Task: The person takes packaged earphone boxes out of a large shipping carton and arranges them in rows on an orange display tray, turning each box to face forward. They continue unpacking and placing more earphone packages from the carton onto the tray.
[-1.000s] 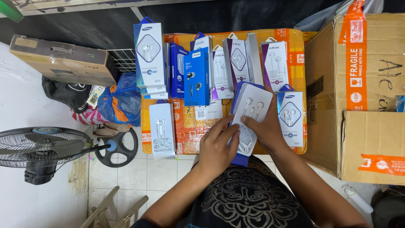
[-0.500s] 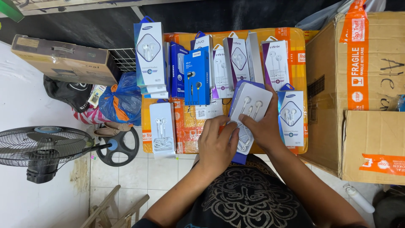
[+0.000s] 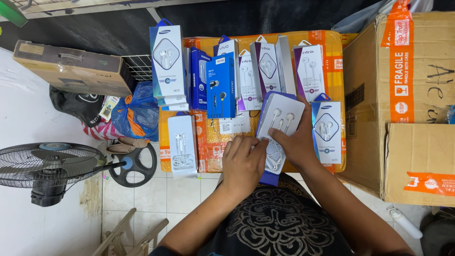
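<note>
Both of the person's hands are on one white earphone tray point(image 3: 280, 124) that lies on an orange-wrapped carton point(image 3: 332, 47) serving as a work surface. The tray sits at about six o'clock on that surface, at the near edge, directly in front of the person's body. Its long axis runs from roughly seven o'clock to one o'clock, tilted a little to the right as it goes away from the person, and a blue-purple backing card shows at its far and near ends.

The left hand point(image 3: 242, 163) rests at the tray's near left corner, fingers curled down against its edge. The right hand point(image 3: 296, 142) lies over the tray's right side, with thumb and forefinger pinched together on the coiled white cord near the middle. Both hands are closed on the tray, nearly touching each other; how firmly the left one grips is hard to judge, since its fingertips are hidden underneath. The right hand is the nearer to the earbuds themselves, which sit toward the one o'clock end.

Around the tray stand other boxed earphones: a blue box point(image 3: 220, 87) at eleven o'clock, a white-and-blue box point(image 3: 327, 130) just beside it at three o'clock, and an open white tray point(image 3: 182, 144) well off at nine o'clock. A large cardboard box point(image 3: 407, 99) stands further right.
</note>
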